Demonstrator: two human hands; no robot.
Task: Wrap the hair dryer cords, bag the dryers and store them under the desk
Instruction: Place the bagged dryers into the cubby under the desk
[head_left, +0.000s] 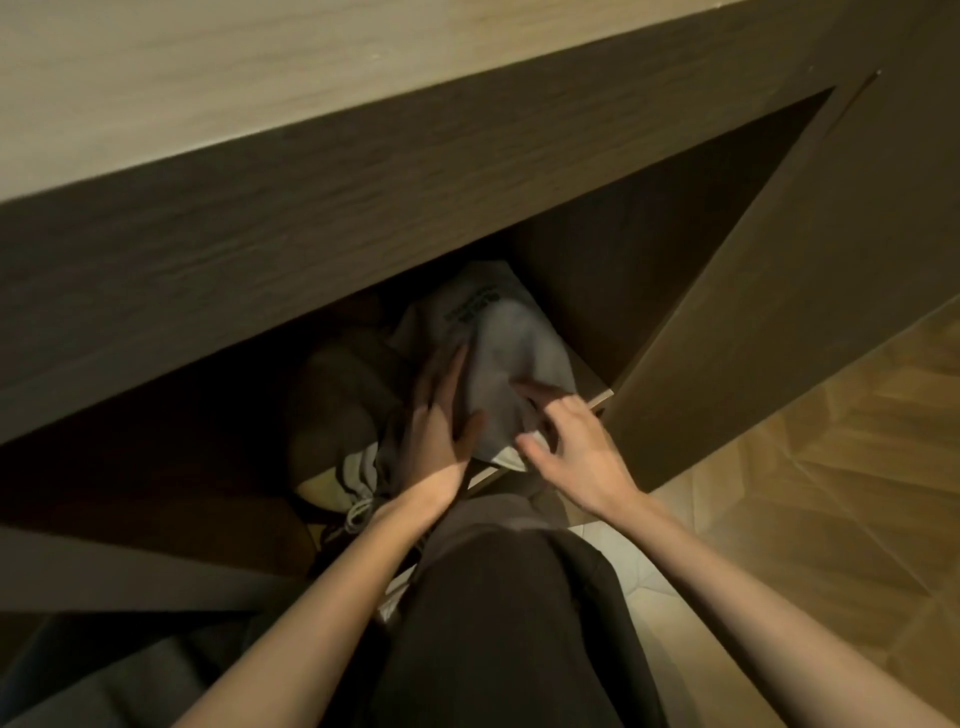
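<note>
A grey cloth bag (506, 353) with dark printed lettering lies on a shelf (597, 397) in the dark opening under the wooden desk (311, 218). My left hand (441, 421) lies flat against the bag's left side with straight fingers. My right hand (566, 441) touches the bag's near right end, its forefinger stretched onto the cloth and thumb by the bag's bottom edge. The dryer itself is hidden inside the bag. To the left, a second darker bag (343, 415) with a drawstring (361, 512) sits in the shadow.
The desk's side panel (753, 312) walls off the opening on the right. Beyond it lies a wooden floor (831, 519). My knee in dark trousers (509, 613) is directly below the hands. The left of the opening is very dark.
</note>
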